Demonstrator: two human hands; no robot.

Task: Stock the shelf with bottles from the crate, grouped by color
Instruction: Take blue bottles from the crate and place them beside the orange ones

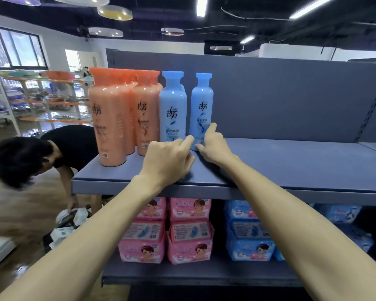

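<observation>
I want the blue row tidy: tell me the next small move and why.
Probably nudge the right blue bottle leftward with the right hand until it meets the left blue bottle. A gap shows between them, while the orange bottles stand packed together, and both hands' fingertips already sit at its base; left hand.

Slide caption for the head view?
Both hands nudge a blue bottle into place beside the orange bottles on the shelf.
</observation>
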